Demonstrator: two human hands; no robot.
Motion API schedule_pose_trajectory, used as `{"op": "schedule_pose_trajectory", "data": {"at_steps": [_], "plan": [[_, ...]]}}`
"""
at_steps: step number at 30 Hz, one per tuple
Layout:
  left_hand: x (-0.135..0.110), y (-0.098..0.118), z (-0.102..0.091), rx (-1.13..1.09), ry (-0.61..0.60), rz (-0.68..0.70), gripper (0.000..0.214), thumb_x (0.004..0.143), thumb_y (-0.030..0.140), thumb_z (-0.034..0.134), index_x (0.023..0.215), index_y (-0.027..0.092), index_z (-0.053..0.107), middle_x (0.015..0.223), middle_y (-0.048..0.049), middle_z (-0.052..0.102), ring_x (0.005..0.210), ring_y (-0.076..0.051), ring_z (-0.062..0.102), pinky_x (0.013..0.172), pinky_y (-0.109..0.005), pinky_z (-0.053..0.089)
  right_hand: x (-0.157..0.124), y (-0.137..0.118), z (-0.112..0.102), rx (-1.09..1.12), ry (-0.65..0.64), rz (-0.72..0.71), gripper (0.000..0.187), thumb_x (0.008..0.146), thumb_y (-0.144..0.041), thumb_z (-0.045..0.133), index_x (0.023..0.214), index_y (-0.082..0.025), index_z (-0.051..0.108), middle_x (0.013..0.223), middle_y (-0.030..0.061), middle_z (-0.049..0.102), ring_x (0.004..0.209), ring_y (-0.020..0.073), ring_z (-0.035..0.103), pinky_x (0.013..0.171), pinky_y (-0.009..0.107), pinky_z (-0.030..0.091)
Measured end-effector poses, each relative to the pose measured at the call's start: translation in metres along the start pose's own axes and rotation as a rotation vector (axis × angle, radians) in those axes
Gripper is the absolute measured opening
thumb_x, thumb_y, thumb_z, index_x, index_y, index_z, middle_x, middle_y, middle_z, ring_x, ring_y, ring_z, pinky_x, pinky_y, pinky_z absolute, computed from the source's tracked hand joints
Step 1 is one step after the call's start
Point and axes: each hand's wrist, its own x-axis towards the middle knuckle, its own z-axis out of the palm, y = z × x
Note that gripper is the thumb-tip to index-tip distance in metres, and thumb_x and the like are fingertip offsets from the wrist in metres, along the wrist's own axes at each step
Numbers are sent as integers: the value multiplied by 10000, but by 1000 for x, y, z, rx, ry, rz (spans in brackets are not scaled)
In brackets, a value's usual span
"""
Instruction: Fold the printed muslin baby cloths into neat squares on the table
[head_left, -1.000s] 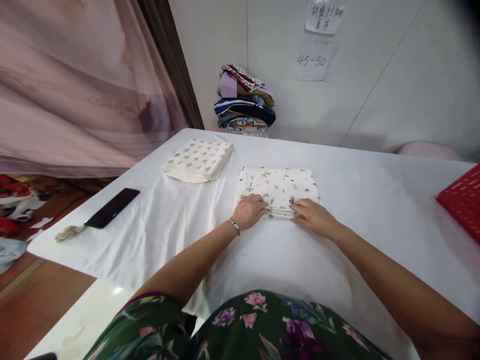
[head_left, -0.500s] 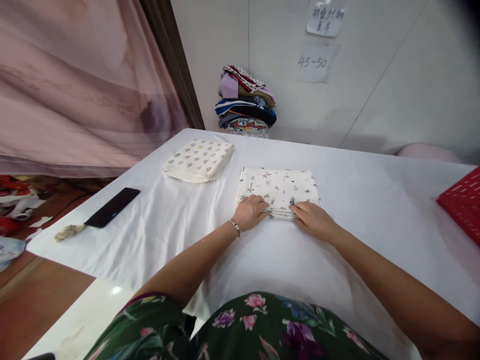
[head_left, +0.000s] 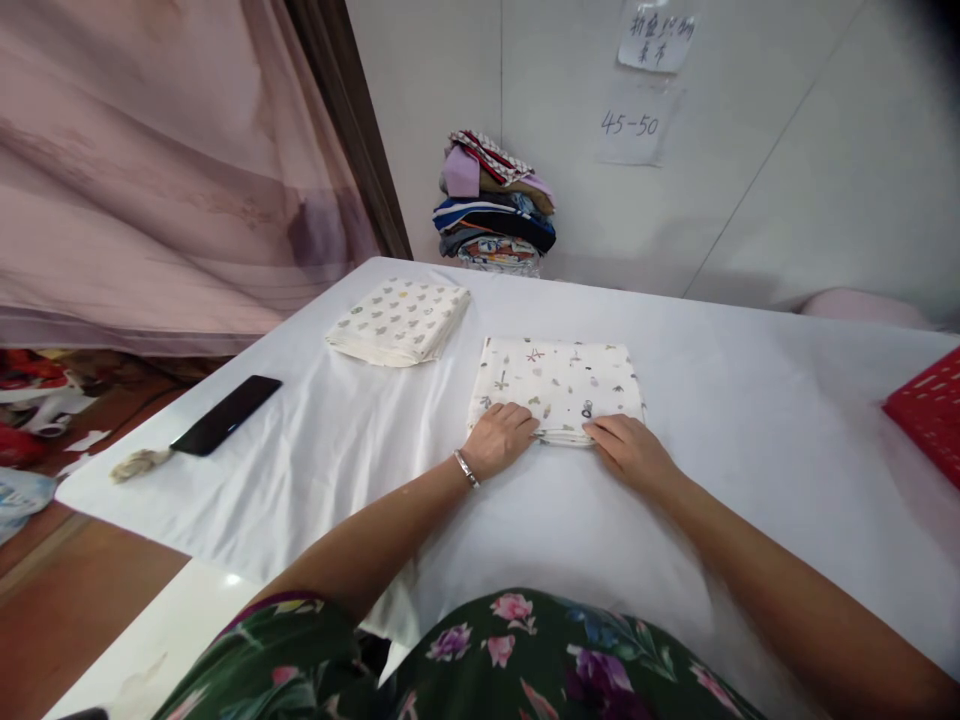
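A folded white cloth (head_left: 559, 385) with small scattered prints lies flat on the white-covered table in front of me. My left hand (head_left: 501, 438) grips its near edge left of the middle, fingers bent over the top and the thumb at the layered side. On the right of the same edge, my right hand (head_left: 628, 447) has its fingertips on top and its thumb low against the layers. Between the two hands the stacked folds show. Farther left rests a second folded cloth (head_left: 401, 320), cream with rows of small grey prints, touched by neither hand.
A black phone (head_left: 229, 414) with a beige tassel lies near the table's left edge. At the right edge is a red plastic basket (head_left: 930, 415). Behind the white tablecloth (head_left: 757, 400) stands a pile of folded fabrics (head_left: 495, 205) against the wall. A pink curtain (head_left: 165, 180) hangs at left.
Both hands have shifted slightly toward me along with the near edge of the cloth. The top layer now reaches farther over the front folds. The second cloth stays put.
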Motion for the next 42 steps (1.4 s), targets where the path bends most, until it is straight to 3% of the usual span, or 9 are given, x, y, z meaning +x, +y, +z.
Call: {"op": "schedule_pose_trajectory", "data": {"at_steps": [6,10,15,21,26,35,42], "plan": [[0,1,-5,-82,1,-44,197,875,291,452,1004,204,572,957,-58,578,903,-193,503,761,-334,379,-1,-8,-2,43,58,65,322,848,-114,374,1098,-201,557,1030,97,584,950,213,521,774,362,420],[6,3,-7,-170,38,-107,282,864,393,468,1045,205,572,990,-57,579,913,-193,502,785,-338,391,7,-8,-10,150,6,121,279,840,-213,435,1079,-220,578,1013,85,581,909,217,529,756,367,436],[17,9,-4,-187,35,-113,224,876,337,459,1013,216,589,981,-43,577,922,-185,498,798,-323,390,17,-6,-18,246,-68,207,250,861,-277,448,1052,-229,601,957,60,590,857,196,531,728,336,445],[21,9,-5,-130,-25,-64,241,907,327,388,939,211,597,916,-43,566,873,-180,497,753,-314,388,18,-4,-9,94,-71,117,263,897,-264,384,1014,-201,610,911,69,588,806,188,510,705,318,406],[21,10,-2,-72,9,-48,259,918,308,367,916,178,591,907,-50,575,864,-182,492,750,-314,382,12,-2,4,-22,34,54,276,913,-228,340,980,-172,603,883,71,599,755,175,489,679,303,381],[8,14,7,-9,96,45,250,920,279,368,912,179,597,883,-40,592,827,-165,499,720,-302,365,2,-6,5,5,184,-39,226,887,-190,410,987,-160,611,924,90,609,832,190,536,713,316,412],[5,14,0,-79,118,-66,303,920,354,367,850,191,612,870,-32,592,824,-152,500,711,-294,357,-4,-8,9,74,191,29,230,876,-206,439,983,-184,641,922,86,606,826,195,547,709,328,438]]}}
